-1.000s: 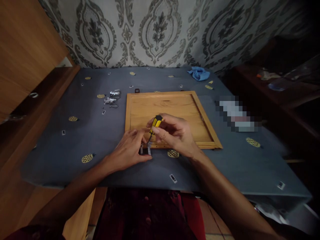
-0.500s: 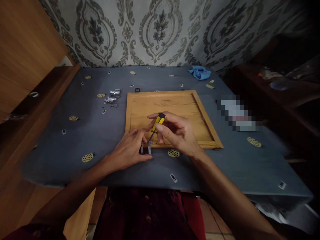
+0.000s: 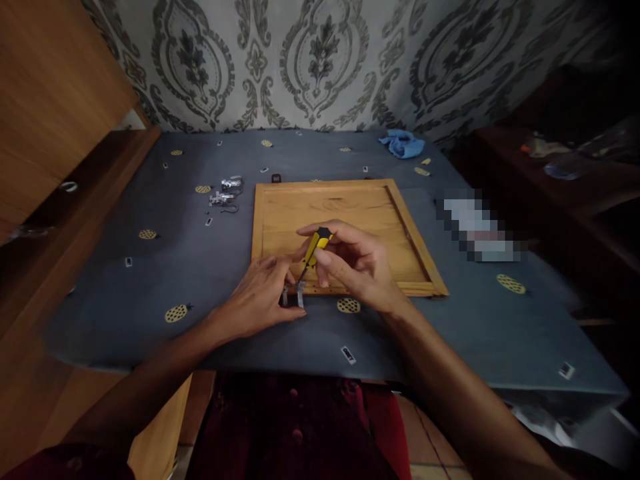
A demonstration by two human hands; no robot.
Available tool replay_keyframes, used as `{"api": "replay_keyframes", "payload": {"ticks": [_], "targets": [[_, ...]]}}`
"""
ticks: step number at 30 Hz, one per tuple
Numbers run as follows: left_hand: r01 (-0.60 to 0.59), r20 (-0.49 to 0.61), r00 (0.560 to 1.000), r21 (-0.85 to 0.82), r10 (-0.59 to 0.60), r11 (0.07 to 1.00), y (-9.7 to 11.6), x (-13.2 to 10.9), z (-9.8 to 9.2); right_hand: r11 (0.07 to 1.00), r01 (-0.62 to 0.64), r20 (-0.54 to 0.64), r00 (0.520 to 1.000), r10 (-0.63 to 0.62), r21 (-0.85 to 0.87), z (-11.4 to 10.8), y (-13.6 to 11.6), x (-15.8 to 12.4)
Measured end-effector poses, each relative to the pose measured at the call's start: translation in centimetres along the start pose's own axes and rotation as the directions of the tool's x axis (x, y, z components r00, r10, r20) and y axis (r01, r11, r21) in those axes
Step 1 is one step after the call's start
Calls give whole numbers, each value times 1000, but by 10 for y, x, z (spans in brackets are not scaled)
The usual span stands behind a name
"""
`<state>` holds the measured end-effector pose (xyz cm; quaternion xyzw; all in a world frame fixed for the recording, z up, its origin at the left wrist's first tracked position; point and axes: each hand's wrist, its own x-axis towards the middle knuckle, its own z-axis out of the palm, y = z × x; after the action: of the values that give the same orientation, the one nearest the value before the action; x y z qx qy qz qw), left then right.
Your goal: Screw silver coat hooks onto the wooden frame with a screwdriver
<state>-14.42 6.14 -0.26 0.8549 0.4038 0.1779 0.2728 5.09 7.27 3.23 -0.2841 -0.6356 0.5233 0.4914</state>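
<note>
A framed wooden panel (image 3: 340, 208) lies flat on the cloth-covered table. At its near edge, left of the middle, sits a small metal hinge (image 3: 301, 295). My left hand (image 3: 257, 288) is closed around the hinge, thumb on the near side and fingers over the panel's edge, partly hiding it. In my right hand (image 3: 364, 265) is a yellow and black screwdriver (image 3: 317, 247), its handle pinched between thumb and fingers. The shaft slants down and left to the hinge; its very tip is hard to make out.
Several metal hinges (image 3: 225, 193) lie left of the panel. A small dark object (image 3: 276, 179) rests behind it, and a crumpled blue cloth (image 3: 401, 144) at the back right. A blurred-out item (image 3: 475, 227) lies right of the panel. A wooden cabinet (image 3: 55, 100) stands at the left.
Both hands keep their places at the hinge. The right fingers and the screwdriver handle have shifted very slightly, and the whole view has moved a little.
</note>
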Motion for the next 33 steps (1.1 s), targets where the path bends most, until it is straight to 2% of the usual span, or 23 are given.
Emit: {"api": "replay_keyframes", "payload": {"ticks": [4, 12, 16, 19, 33], "targets": [[6, -1, 1000, 3, -6, 1000, 1, 1, -1, 1000, 2, 12, 1000, -2, -30, 0, -1, 0], [7, -4, 1000, 15, -7, 1000, 1, 0, 0, 999, 29, -114, 993, -33, -31, 4, 3, 1], [3, -7, 1000, 15, -3, 1000, -2, -1, 2, 994, 103, -212, 971, -107, -31, 5, 2, 2], [4, 0, 1000, 15, -4, 1000, -2, -1, 1, 993, 105, -250, 961, -117, -61, 4, 1, 3], [25, 21, 999, 4, -25, 1000, 4, 0, -3, 998, 63, -207, 976, -68, -32, 5, 8, 2]]}}
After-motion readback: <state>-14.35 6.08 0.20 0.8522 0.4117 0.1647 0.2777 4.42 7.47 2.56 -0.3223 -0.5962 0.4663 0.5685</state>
